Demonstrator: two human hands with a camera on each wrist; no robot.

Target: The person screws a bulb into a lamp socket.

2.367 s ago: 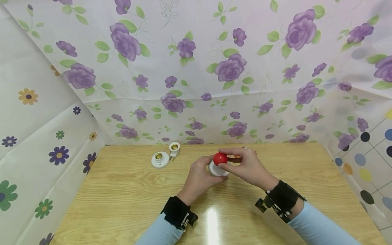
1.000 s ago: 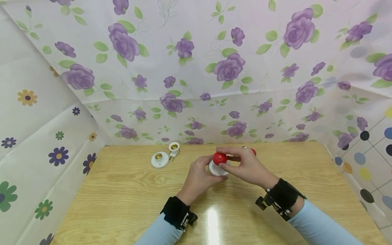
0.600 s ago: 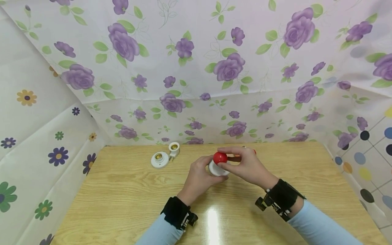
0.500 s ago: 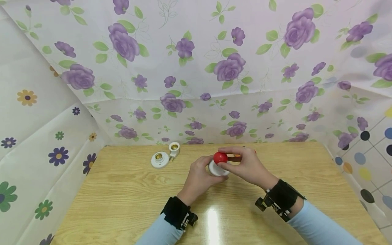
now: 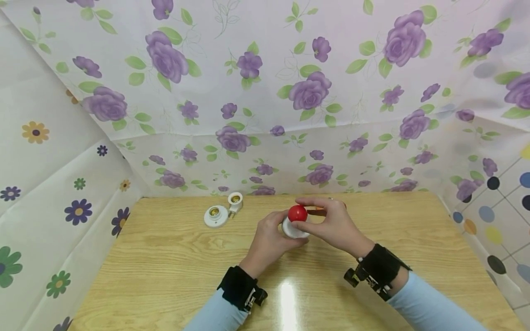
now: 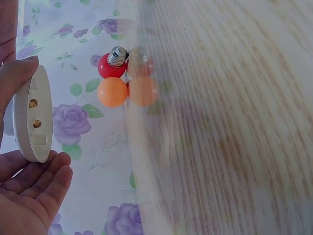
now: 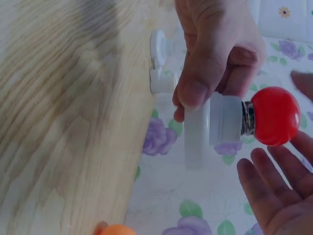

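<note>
My left hand grips the rim of a round white lamp holder between thumb and fingers, clear of the table. The base of this holder faces the camera in the left wrist view, showing two brass screws. A red light bulb sits with its metal screw base partly inside the socket. Around the bulb is my right hand, its fingers loosely extended on one side. The thumb tip stands a little off the bulb on the other side, blurred.
On the wooden table, a second round lamp holder and a plug-in lamp holder stand back left. Another red bulb and an orange bulb lie near the back edge, mostly hidden behind my right hand in the head view.
My right fingers shift slightly back and forth around the red bulb, and now spread a little from it. The left hand and the lamp holder stay in place.
</note>
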